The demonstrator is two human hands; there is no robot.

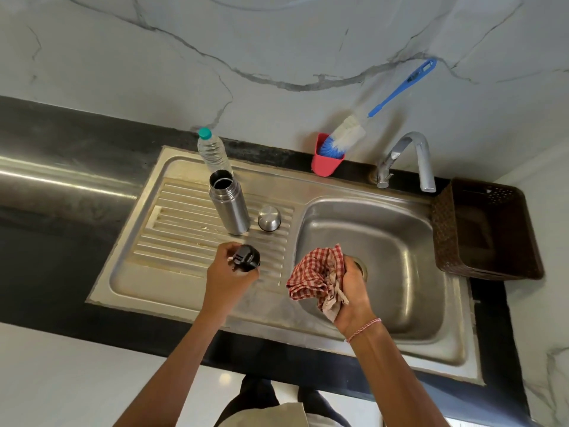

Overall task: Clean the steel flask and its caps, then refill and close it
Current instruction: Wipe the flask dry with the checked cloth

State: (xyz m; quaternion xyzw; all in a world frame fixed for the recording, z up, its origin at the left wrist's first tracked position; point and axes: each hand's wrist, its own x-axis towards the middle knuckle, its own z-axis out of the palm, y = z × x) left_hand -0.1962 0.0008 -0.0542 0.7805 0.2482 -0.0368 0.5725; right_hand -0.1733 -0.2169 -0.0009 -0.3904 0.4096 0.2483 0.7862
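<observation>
left grip (229, 277) curled around a black inner cap (246, 257), over the front part of the drainboard (184, 238), near its right edge. right grip (354, 291) clenched on a bunched red-and-white checked cloth (314, 272), over the left side of the sink basin (400, 272). cap and cloth are apart. steel flask (229, 208) stands upright, mouth open, on the drainboard toward its back edge. steel outer cap (269, 217) sits just beside it on the right, closed end up. clear plastic water bottle (214, 149), teal lid on, stands directly behind the flask at the back rim. red holder (326, 158) with a blue-handled bottle brush (345, 134) at the back edge of the dark surface (46, 217), left of the tap (406, 158). brown basket (486, 229) at the surface's right end, beside the basin.
</observation>
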